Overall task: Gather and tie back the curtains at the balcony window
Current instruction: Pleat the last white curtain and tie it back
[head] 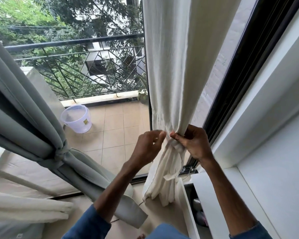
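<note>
Balcony tiles, a dark metal railing (76,43) and green trees fill the view beyond the glass. Hanging from 12 o'clock to just below the middle of the view is the cream curtain (173,66). Its long axis is close to vertical, and its folds narrow downward into a gathered neck. Below the neck the loose cloth fans out toward 6 o'clock, the hem ending just above the floor. A cream tie band (175,147) wraps the neck.

The right hand (195,144) grasps the bunch from the 3 o'clock side, thumb pressed on the front and fingers curled behind. The left hand (148,145) is at the 9 o'clock side of the neck with bent fingers, their tips at the cloth. Blur hides whether they pinch it. Both forearms come up from 6 o'clock out of blue sleeves.

At 3 o'clock of the curtain runs the black window frame (240,75), then a white wall. A white shelf unit (205,195) sits at 5 o'clock.

At 9 o'clock a grey curtain (24,109) slants from 10 o'clock down toward 6 o'clock, cinched by a grey tie (61,152).

Between the two curtains, out on the tiles, stands a translucent bucket (77,119). It carries a small yellow sticker whose print is too small to read. A potted plant (142,95) stands beside the cream curtain's left edge.
</note>
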Tool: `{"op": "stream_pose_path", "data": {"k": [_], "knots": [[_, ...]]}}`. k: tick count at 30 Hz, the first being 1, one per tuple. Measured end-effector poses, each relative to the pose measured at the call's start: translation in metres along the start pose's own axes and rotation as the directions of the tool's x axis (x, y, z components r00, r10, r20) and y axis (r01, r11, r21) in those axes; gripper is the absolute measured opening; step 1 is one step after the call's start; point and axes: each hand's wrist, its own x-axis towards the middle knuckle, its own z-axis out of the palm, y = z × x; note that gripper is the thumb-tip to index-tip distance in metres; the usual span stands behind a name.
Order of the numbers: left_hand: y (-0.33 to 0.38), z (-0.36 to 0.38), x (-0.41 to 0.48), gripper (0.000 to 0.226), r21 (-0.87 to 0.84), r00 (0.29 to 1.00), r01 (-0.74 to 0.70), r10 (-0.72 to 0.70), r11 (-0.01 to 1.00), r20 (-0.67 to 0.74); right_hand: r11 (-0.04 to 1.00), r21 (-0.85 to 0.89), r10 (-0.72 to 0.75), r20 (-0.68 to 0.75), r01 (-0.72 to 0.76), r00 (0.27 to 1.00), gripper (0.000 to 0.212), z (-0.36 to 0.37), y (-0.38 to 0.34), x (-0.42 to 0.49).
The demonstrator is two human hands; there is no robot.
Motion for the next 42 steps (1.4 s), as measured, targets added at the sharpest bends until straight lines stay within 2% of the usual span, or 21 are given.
{"op": "stream_pose_path", "data": {"k": [3, 4, 6, 7, 9, 11, 15, 19, 23, 29, 34, 38, 40, 42], "knots": [[0.033, -0.003, 0.013, 0.053, -0.094, 0.999, -0.011, 0.015, 0.995, 0.04, 0.999, -0.041, -0.023, 0.03, 0.024, 0.999, 0.018, 0.005, 0.0, -0.003], [0.044, 0.0, 0.019, 0.057, -0.052, 1.0, -0.018, 0.019, 0.998, 0.024, 0.995, -0.083, -0.058, 0.045, 0.062, 0.997, 0.014, 0.007, 0.001, -0.003], [0.058, 0.007, 0.027, 0.065, 0.143, 1.0, 0.014, -0.011, 0.99, -0.021, 0.967, -0.206, -0.144, 0.045, 0.15, 0.989, 0.012, 0.013, 0.005, -0.003], [0.06, 0.009, 0.031, 0.062, 0.241, 0.999, 0.038, -0.028, 0.97, -0.046, 0.958, -0.239, -0.155, 0.034, 0.159, 0.987, 0.012, 0.015, 0.005, -0.003], [0.062, 0.01, 0.039, 0.039, 0.318, 0.996, 0.075, -0.054, 0.945, -0.073, 0.973, -0.195, -0.117, 0.031, 0.121, 0.993, 0.012, 0.017, 0.001, -0.005], [0.059, 0.006, 0.045, 0.02, 0.318, 0.993, 0.103, -0.078, 0.942, -0.09, 0.99, -0.12, -0.069, 0.073, 0.077, 0.995, 0.018, 0.018, -0.001, -0.009], [0.046, -0.003, 0.052, 0.01, 0.322, 0.993, 0.106, -0.086, 0.941, -0.075, 0.992, -0.112, -0.045, 0.158, 0.063, 0.986, 0.026, 0.014, 0.007, -0.023], [0.029, -0.009, 0.057, 0.012, 0.37, 0.994, 0.11, -0.091, 0.923, -0.068, 0.991, -0.122, -0.025, 0.218, 0.053, 0.976, 0.008, -0.006, 0.013, -0.033], [0.026, -0.019, 0.053, 0.012, 0.415, 0.995, 0.084, -0.058, 0.906, -0.076, 0.998, -0.065, 0.001, 0.256, 0.016, 0.967, 0.015, -0.032, 0.011, -0.031], [0.032, -0.029, 0.027, 0.017, 0.463, 0.991, -0.112, 0.132, 0.879, -0.012, 0.99, -0.133, -0.004, 0.311, 0.047, 0.95, 0.026, -0.071, 0.019, -0.006], [0.046, -0.027, 0.004, 0.019, 0.471, 0.979, -0.201, 0.193, 0.859, 0.067, 0.976, -0.213, 0.032, 0.331, 0.042, 0.943, 0.015, -0.087, 0.021, 0.038], [0.051, -0.019, -0.003, 0.019, 0.483, 0.993, -0.118, 0.099, 0.868, 0.066, 0.929, -0.364, 0.08, 0.374, 0.067, 0.924, 0.018, -0.06, 0.022, 0.079], [0.052, -0.017, -0.005, 0.019, 0.52, 0.998, -0.058, 0.046, 0.852, 0.037, 0.907, -0.42, 0.129, 0.318, 0.018, 0.939, 0.008, -0.046, 0.019, 0.093], [0.048, -0.017, -0.007, 0.018, 0.532, 1.0, -0.016, 0.01, 0.846, 0.014, 0.885, -0.464, 0.109, 0.278, 0.034, 0.954, 0.009, -0.032, 0.007, 0.1]]}}
